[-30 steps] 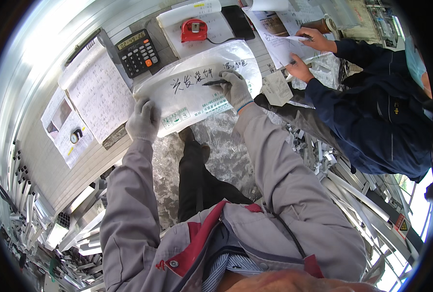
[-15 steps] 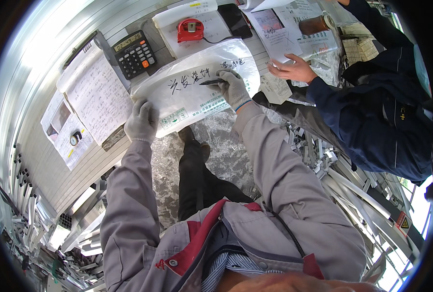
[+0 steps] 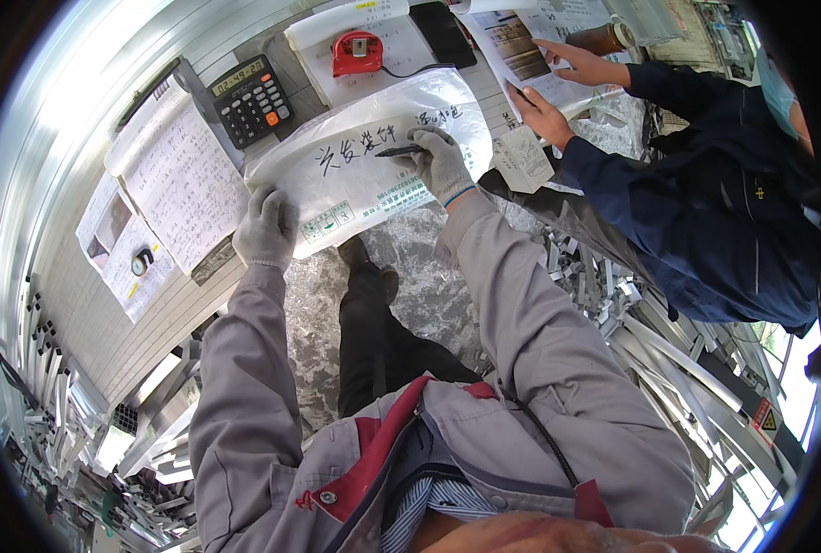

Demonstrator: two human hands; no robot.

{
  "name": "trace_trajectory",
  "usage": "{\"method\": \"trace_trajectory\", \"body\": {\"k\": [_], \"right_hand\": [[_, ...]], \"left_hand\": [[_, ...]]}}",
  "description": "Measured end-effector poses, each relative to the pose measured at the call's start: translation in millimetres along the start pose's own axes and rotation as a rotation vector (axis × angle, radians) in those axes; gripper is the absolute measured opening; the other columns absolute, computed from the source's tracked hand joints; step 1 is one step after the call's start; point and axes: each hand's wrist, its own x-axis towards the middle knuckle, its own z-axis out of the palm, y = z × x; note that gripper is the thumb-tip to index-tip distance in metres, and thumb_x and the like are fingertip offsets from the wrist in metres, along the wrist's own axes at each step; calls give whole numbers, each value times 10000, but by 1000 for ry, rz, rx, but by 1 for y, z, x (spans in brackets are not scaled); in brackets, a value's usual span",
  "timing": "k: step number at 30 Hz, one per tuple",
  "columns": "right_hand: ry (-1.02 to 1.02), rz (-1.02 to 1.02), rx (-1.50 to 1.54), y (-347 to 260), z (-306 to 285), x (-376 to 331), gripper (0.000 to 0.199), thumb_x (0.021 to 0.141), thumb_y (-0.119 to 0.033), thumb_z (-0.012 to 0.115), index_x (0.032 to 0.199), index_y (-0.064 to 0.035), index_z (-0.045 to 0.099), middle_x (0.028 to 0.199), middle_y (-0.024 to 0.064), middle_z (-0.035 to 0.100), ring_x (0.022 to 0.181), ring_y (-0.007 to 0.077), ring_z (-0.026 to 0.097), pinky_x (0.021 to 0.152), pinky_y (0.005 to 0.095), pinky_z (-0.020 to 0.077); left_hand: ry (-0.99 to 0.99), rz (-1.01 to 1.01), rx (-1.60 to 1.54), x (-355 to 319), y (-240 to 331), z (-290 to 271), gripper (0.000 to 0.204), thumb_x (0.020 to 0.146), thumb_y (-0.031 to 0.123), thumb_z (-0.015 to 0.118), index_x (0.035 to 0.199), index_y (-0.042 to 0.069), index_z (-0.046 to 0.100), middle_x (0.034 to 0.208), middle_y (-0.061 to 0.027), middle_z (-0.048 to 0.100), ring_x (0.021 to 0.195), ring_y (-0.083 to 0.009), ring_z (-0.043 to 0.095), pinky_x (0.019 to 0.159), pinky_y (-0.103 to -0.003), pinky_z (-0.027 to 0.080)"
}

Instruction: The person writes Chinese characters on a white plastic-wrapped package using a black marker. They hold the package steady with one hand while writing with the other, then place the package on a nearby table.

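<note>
— Which hand is doing the writing?

— My right hand (image 3: pixel 440 162), in a grey knit glove. Its fingers are curled tight around a black marker pen (image 3: pixel 397 150), with the tip down on a white plastic bag (image 3: pixel 355 175) that lies flat on the bench.

— And the other one?

— My left hand (image 3: pixel 265 229) is spread open, palm down, pressing the near left corner of that bag. It grips nothing; it just rests on the plastic.

— Where is the bag among the rest?

— In the middle of the worktop, right in front of me. A black calculator (image 3: pixel 250 100) sits just beyond its far left edge, and an open notebook (image 3: pixel 178 175) full of handwriting lies to the left, next to my left hand. A red tape measure (image 3: pixel 357 52) rests on a sheet of paper past the bag's top edge.

— Anyone else there?

— A person in a dark blue jacket (image 3: pixel 696 203) stands to my right, both bare hands on printed sheets (image 3: pixel 530 46) at the far right of the bench.
</note>
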Motion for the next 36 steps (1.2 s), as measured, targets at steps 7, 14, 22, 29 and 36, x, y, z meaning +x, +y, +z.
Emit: {"method": "trace_trajectory", "body": {"k": [7, 14, 22, 29, 36], "right_hand": [[23, -5, 3, -1, 2, -3, 87, 1001, -28, 650, 1030, 17, 718, 881, 108, 713, 646, 187, 702, 838, 527, 731], [24, -1, -6, -2, 6, -4, 92, 996, -31, 651, 1001, 16, 730, 820, 77, 691, 615, 156, 677, 833, 529, 731], [27, 12, 10, -3, 6, -5, 83, 1002, -29, 656, 1006, 13, 727, 842, 82, 708, 610, 144, 666, 829, 518, 732], [37, -10, 5, -3, 8, -5, 82, 1005, -23, 654, 1015, 8, 729, 876, 96, 724, 605, 137, 663, 821, 519, 735], [8, 10, 8, -2, 4, -4, 74, 999, -21, 659, 1012, 5, 727, 896, 103, 723, 611, 133, 660, 812, 515, 738]], "left_hand": [[21, 13, 8, -1, 0, 1, 154, 962, 257, 798, 1085, 225, 711, 1201, 27, 752, 845, -297, 767, 665, -428, 617], [25, 10, 12, -1, -1, 2, 157, 958, 253, 798, 1087, 230, 711, 1193, 31, 749, 830, -299, 764, 659, -429, 612], [15, 7, 8, -2, -2, 3, 150, 964, 265, 790, 1088, 232, 712, 1198, 33, 747, 825, -293, 762, 658, -424, 612], [9, 0, -2, -2, -2, 3, 153, 963, 259, 797, 1090, 234, 716, 1211, 32, 754, 840, -284, 771, 666, -420, 620], [18, 13, 23, -1, -2, 3, 159, 959, 260, 805, 1093, 232, 723, 1211, 25, 762, 844, -284, 774, 665, -419, 621]]}}
